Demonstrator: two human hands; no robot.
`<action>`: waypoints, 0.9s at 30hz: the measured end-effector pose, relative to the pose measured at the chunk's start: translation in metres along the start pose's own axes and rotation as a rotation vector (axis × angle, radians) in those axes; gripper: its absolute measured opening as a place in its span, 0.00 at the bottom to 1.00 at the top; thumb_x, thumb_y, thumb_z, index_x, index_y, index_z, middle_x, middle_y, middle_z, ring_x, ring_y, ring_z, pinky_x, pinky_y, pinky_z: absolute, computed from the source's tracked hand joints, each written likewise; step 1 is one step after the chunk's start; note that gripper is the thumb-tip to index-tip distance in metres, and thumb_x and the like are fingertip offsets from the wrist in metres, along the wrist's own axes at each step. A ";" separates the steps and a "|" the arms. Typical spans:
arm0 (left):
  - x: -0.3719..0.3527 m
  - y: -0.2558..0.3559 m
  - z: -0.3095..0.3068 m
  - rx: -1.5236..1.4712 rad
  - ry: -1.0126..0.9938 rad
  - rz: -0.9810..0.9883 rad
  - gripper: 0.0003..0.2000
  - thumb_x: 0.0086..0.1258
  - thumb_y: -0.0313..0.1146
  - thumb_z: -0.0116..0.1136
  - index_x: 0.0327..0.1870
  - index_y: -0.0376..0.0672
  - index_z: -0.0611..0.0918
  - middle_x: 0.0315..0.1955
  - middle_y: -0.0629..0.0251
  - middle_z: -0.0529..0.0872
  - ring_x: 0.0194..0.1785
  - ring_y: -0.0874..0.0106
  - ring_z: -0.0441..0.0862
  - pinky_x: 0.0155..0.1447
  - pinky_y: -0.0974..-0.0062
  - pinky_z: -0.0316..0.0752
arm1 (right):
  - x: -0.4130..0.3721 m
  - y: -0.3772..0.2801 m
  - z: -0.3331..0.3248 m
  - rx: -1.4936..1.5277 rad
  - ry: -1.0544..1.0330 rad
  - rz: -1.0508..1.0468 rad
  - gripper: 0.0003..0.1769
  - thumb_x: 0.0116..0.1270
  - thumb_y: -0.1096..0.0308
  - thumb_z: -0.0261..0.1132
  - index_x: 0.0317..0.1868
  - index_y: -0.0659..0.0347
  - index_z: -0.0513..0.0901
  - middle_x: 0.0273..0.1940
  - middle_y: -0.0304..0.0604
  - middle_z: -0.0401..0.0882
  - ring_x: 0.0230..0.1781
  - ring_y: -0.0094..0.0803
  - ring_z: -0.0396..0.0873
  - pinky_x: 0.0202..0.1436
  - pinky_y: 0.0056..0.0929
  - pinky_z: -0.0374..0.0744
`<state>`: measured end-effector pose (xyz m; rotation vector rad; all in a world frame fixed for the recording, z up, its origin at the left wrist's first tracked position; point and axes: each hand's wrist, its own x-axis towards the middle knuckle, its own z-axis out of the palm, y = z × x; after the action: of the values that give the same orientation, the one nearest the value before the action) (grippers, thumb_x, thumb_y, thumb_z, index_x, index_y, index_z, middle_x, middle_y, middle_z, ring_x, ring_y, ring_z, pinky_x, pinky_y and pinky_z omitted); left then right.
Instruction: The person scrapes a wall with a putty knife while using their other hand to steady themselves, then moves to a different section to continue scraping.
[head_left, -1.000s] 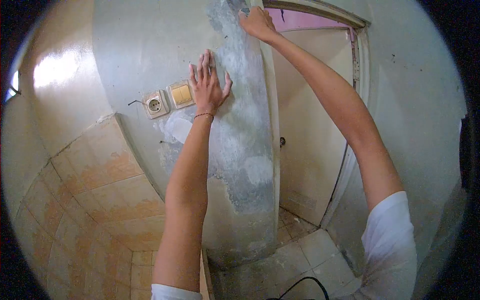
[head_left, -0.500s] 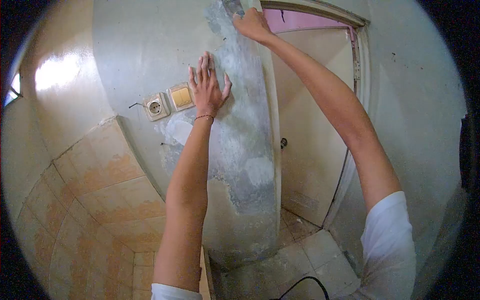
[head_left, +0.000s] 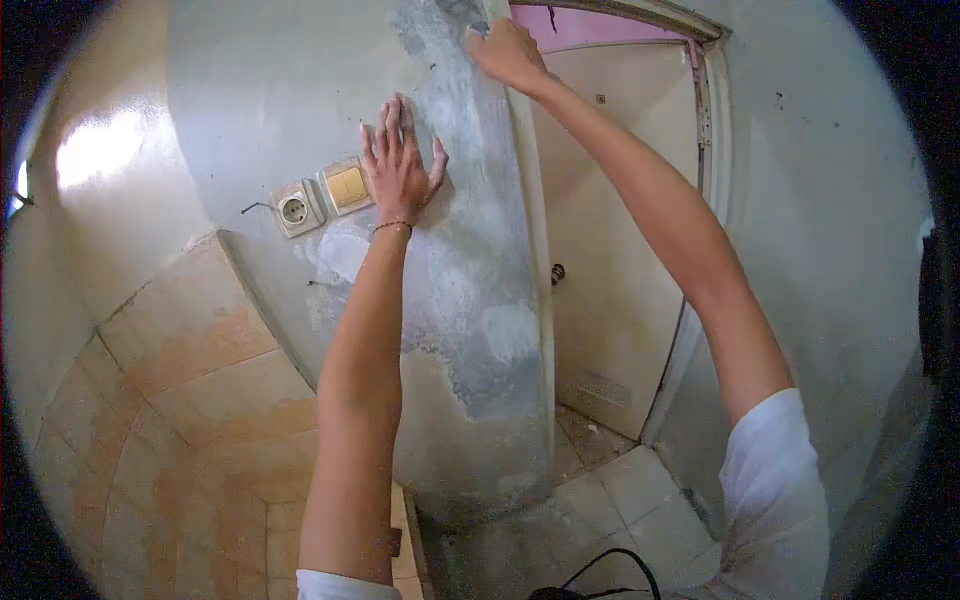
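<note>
My left hand (head_left: 400, 172) lies flat on the patched wall (head_left: 470, 220), fingers spread and pointing up, with pale dust on the fingertips. It rests just right of a yellow light switch (head_left: 347, 187). Beyond that, to the left, is a round wall socket (head_left: 295, 209). High up, beside the upper door frame, my right hand (head_left: 507, 52) is closed against the grey patch. A small dark grey edge shows by its fingers, too little to name. Rough grey and whitish filler runs down the wall beneath both hands.
A pale door (head_left: 620, 230) with a dark knob (head_left: 558, 272) stands right of the wall strip. Beige tiles (head_left: 210, 330) cover the lower left. A black cable (head_left: 625, 560) loops above the tiled floor (head_left: 600, 500). A nail or screw (head_left: 255, 207) sticks out near the socket.
The view has shifted slightly, so the wall, switch and socket sit a little further left and higher. My left hand stays flat beside the switch; my right hand is slightly lower relative to the wall.
</note>
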<state>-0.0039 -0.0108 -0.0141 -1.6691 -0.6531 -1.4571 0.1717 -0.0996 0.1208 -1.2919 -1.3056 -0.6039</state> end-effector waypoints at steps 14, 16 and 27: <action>0.005 -0.002 0.006 0.025 -0.001 0.009 0.34 0.70 0.47 0.50 0.75 0.38 0.64 0.78 0.61 0.58 0.79 0.63 0.54 0.81 0.53 0.41 | -0.008 -0.007 0.015 0.099 0.082 0.077 0.29 0.64 0.53 0.63 0.50 0.75 0.81 0.51 0.67 0.82 0.54 0.60 0.82 0.56 0.51 0.80; 0.005 -0.002 0.008 -0.011 0.024 0.017 0.34 0.71 0.47 0.50 0.75 0.38 0.63 0.77 0.61 0.58 0.79 0.63 0.53 0.81 0.52 0.40 | 0.007 -0.011 0.008 0.176 0.057 0.071 0.33 0.64 0.49 0.62 0.46 0.79 0.82 0.46 0.74 0.81 0.52 0.64 0.82 0.58 0.50 0.79; 0.007 -0.004 0.011 0.032 0.009 0.028 0.37 0.69 0.50 0.48 0.76 0.37 0.62 0.77 0.60 0.58 0.80 0.64 0.53 0.81 0.51 0.39 | 0.055 -0.010 0.008 0.245 0.262 0.167 0.31 0.64 0.57 0.58 0.64 0.69 0.72 0.57 0.70 0.77 0.60 0.63 0.76 0.64 0.52 0.75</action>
<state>0.0002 0.0002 -0.0068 -1.6396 -0.6418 -1.4265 0.1736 -0.0777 0.1726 -1.0681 -1.0103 -0.4627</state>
